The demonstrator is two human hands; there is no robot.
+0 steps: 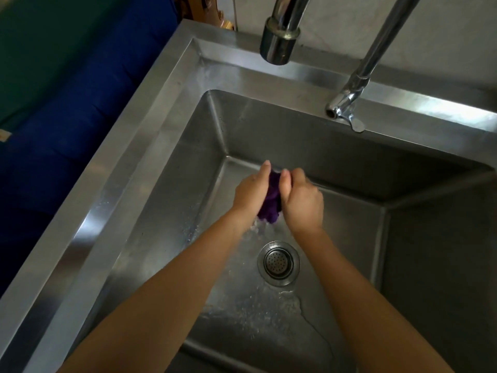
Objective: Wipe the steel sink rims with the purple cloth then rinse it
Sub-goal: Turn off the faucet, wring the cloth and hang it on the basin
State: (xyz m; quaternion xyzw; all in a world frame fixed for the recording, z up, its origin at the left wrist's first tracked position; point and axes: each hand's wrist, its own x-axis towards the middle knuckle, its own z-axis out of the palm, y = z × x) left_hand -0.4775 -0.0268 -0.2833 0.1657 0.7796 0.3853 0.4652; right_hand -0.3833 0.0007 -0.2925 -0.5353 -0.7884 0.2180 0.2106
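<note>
Both bare forearms reach forward and down into the sink [150, 146], with the left hand [251, 191] and right hand [302, 200] pressed palm to palm around the bunched cloth [270, 201], held above the basin floor just beyond the drain [278, 263]. The fingers of each hand lie together and clamp the cloth from either side, thumbs uppermost, its lower end bulging out beneath the wrists. Water runs from the cloth onto the wet floor; two taps [279, 36] hang over the far rim.

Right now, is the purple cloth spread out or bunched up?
Bunched up: the purple cloth is squeezed between left hand and right hand.
</note>
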